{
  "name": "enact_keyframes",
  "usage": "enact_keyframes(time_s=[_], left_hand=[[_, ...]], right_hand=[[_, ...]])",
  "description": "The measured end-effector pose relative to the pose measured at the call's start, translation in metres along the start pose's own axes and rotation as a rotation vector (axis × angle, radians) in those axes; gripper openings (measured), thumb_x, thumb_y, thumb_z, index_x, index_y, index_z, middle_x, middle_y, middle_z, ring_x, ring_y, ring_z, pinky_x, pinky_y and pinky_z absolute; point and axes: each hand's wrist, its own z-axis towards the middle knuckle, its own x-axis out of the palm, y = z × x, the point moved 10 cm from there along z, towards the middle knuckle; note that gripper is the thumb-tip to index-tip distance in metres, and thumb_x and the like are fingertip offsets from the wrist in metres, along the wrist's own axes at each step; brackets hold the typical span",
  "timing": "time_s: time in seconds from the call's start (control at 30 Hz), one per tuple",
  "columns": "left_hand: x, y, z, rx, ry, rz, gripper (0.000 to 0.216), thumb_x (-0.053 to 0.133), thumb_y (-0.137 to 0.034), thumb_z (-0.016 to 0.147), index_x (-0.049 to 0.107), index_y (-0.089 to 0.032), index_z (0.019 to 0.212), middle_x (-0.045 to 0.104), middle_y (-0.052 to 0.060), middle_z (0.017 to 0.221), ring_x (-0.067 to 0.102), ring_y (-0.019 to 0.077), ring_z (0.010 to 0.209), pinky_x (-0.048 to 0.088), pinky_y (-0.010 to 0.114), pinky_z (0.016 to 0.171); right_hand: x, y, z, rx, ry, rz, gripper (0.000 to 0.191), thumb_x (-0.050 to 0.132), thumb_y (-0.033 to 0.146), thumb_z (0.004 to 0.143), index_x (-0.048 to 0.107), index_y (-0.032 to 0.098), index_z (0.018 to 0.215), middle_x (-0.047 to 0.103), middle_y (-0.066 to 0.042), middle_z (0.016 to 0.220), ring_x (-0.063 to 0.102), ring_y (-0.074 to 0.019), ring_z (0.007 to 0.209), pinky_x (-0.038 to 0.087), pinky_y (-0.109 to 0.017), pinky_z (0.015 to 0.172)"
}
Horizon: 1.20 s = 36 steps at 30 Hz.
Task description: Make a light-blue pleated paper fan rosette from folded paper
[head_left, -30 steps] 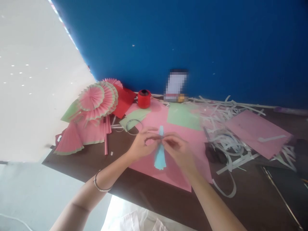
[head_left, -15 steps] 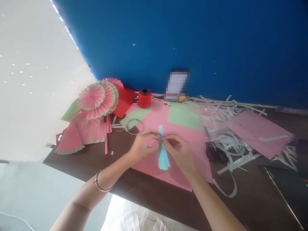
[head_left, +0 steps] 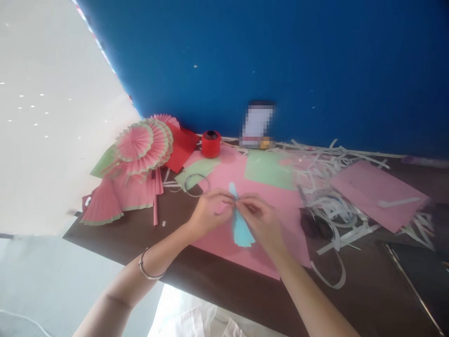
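Between my two hands is a light blue pleated paper fan (head_left: 242, 232), pinched at its narrow middle. Its lower end flares toward me, and a short narrow end sticks out above the fingertips. My left hand (head_left: 212, 209) is closed on it from the left, thumb and fingertips together. From the right, my right hand (head_left: 261, 220) pinches the same spot, its fingertips meeting the left ones. What exactly lies under the fingertips is hidden. Beneath both hands a large pink paper sheet (head_left: 217, 243) lies on the dark table (head_left: 140, 238).
Pink and green folded paper fans (head_left: 135, 145) are piled at the left. A red tape roll (head_left: 211, 145) and a metal ring (head_left: 196, 185) lie behind my hands. At the right are dark-handled scissors (head_left: 315, 227), white paper strips (head_left: 345, 210) and pink sheets (head_left: 379, 194).
The blue paper fan has tilted: its lower end has swung to the right and spread a little, its upper end has shifted left. Both hands stay nearly in place.
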Motion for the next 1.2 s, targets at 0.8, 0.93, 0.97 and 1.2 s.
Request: enact_keyframes(time_s=[0.8, 0.93, 0.97, 1.2], left_hand=[[0.003, 0.015, -0.001, -0.096, 0.009, -0.146, 0.009, 0.054, -0.014, 0.077, 0.062, -0.016, 0.079, 0.064, 0.006, 0.086, 0.060, 0.0148, 0.081, 0.050, 0.027, 0.074], [0.004, 0.016, -0.002, -0.123, 0.010, -0.179, 0.008, 0.053, -0.015, 0.078, 0.062, -0.015, 0.078, 0.064, 0.007, 0.085, 0.060, 0.0146, 0.082, 0.050, 0.026, 0.074], [0.004, 0.016, -0.002, -0.128, 0.011, -0.184, 0.009, 0.053, -0.015, 0.078, 0.062, -0.015, 0.079, 0.064, 0.007, 0.085, 0.060, 0.0145, 0.082, 0.050, 0.026, 0.073], [0.005, 0.014, -0.001, -0.086, 0.032, -0.164, 0.012, 0.055, -0.017, 0.078, 0.064, -0.017, 0.086, 0.063, 0.007, 0.091, 0.060, 0.0158, 0.085, 0.051, 0.030, 0.076]], right_hand=[[0.002, -0.004, -0.001, 0.067, 0.015, 0.028, 0.019, 0.055, 0.040, 0.078, 0.060, 0.022, 0.077, 0.060, -0.003, 0.082, 0.057, -0.0176, 0.076, 0.048, -0.031, 0.069], [0.002, 0.003, -0.001, 0.006, 0.017, 0.007, 0.016, 0.058, 0.037, 0.077, 0.060, 0.022, 0.073, 0.059, -0.004, 0.086, 0.057, -0.0180, 0.080, 0.048, -0.032, 0.072], [0.002, 0.002, -0.001, 0.012, 0.016, 0.008, 0.016, 0.057, 0.036, 0.077, 0.059, 0.022, 0.073, 0.059, -0.004, 0.085, 0.057, -0.0177, 0.079, 0.048, -0.032, 0.072], [0.002, -0.001, -0.002, 0.048, 0.018, -0.001, 0.015, 0.054, 0.035, 0.080, 0.058, 0.021, 0.077, 0.060, -0.003, 0.084, 0.057, -0.0171, 0.076, 0.047, -0.031, 0.072]])
